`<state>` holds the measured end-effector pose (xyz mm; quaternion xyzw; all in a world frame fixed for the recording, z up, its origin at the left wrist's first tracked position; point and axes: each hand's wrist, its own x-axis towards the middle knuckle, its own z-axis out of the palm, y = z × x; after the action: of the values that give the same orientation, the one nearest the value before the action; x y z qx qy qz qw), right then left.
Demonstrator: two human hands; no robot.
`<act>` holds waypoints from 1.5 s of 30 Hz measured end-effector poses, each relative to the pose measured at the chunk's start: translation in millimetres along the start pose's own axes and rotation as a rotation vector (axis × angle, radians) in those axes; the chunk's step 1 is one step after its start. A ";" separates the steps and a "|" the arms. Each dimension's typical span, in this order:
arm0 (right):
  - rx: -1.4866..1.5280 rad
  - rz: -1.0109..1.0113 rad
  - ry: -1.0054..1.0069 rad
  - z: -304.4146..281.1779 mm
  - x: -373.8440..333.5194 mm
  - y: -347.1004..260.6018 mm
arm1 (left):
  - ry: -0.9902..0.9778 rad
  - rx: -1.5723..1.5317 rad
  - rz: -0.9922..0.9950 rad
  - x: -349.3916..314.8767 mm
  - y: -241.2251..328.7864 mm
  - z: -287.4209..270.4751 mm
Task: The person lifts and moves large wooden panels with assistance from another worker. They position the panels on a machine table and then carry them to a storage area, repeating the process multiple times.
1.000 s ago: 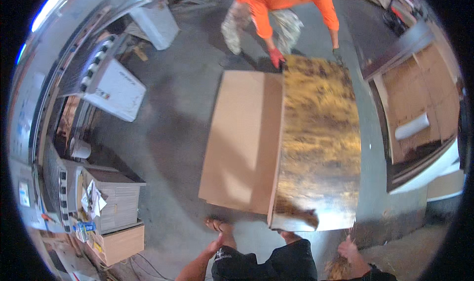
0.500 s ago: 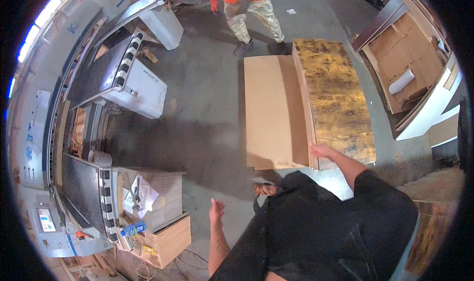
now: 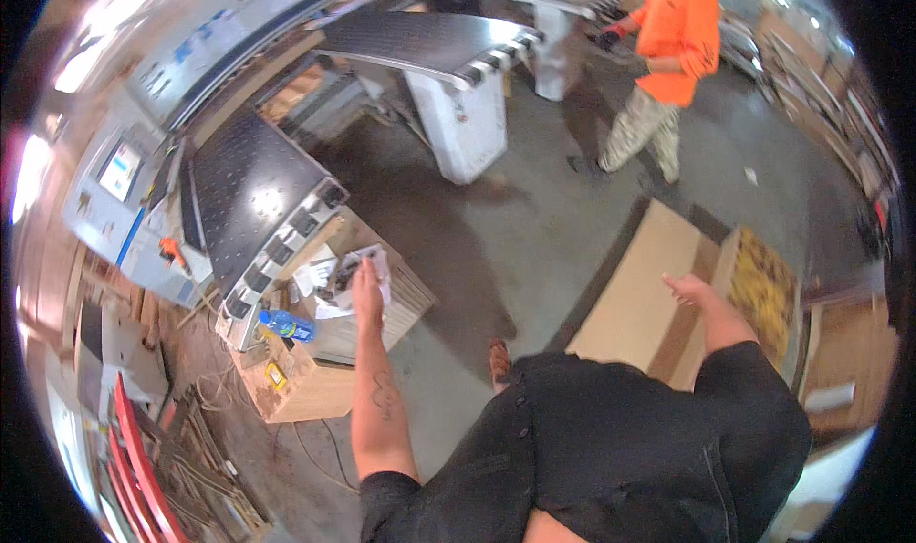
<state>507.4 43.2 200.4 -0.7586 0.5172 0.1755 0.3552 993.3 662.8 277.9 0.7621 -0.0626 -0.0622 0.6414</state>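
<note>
My left hand (image 3: pixel 367 293) is stretched out over the stack of boards (image 3: pixel 405 285), its fingers extended. Behind it in the view lie white papers (image 3: pixel 327 278) and a dark object I cannot make out; whether I touch them I cannot tell. Nearby on the stack rests a blue bottle (image 3: pixel 286 325). My right hand (image 3: pixel 691 291) hangs loosely open above the brown cardboard sheet (image 3: pixel 634 281), apparently holding nothing. Beside that sheet is the stack of panels with a yellow-brown wood-grain top (image 3: pixel 763 281).
A machine with black tables (image 3: pixel 262 195) edged in black-and-white stripes runs along the left. A person in an orange shirt (image 3: pixel 676 32) stands beyond the cardboard. A light wood box (image 3: pixel 286 390), cables, and red bars (image 3: pixel 143 462) are at the lower left.
My view has swung left, toward the machine and board stack. My left arm has reached forward over the papers. My right hand has come away from the panel stack's edge.
</note>
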 end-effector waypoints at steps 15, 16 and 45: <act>0.166 -0.758 -0.566 143.8 105.7 -617.0 | 0.556 0.461 0.007 264.4 -19.7 -244.2; -0.070 -0.897 -0.619 152.5 103.4 -653.6 | 0.558 0.489 -0.003 276.7 -23.0 -246.5; 0.335 -0.623 -0.916 337.5 495.8 -1585.7 | 0.721 1.001 -0.086 849.3 36.8 -115.8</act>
<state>2183.6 296.4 221.6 -0.6550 0.0837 0.2888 0.6932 1849.1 620.1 321.6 0.9455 0.1672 0.2105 0.1838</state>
